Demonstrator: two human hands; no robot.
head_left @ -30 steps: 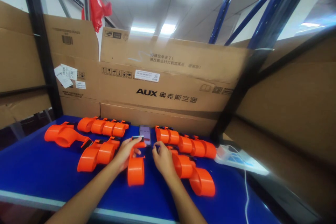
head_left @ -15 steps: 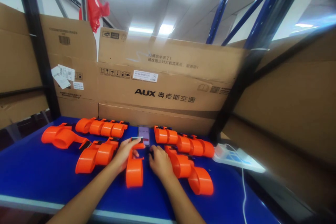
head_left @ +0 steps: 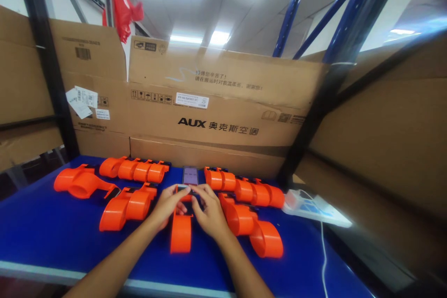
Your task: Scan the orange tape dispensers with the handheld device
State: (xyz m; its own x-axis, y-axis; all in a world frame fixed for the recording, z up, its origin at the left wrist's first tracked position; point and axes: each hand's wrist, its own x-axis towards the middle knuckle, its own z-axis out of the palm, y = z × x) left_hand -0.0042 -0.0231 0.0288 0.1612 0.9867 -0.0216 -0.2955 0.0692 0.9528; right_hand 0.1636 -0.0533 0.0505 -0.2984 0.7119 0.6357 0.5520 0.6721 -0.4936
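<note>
Just in front of me is an orange tape dispenser, a plastic ring with a flat head carrying a dark strip. My left hand grips the head from the left, thumb on top and fingers curled beneath. My right hand is closed at the head's right end, fingertips on its top and thumb below. Its fingers partly cover the head, and I cannot make out whether a small dark piece is in them. The dispenser's ring hangs below the hands, over the blue tabletop.
Several more orange dispensers stand in rows to the left and right. A phone lies beyond my hands. At the right is a white power strip with a cable. Cardboard panels wall the back and sides.
My right hand has moved up and left from beside the dispenser onto its head, and the small dark piece at its fingertips no longer shows. My left hand keeps its grip.
</note>
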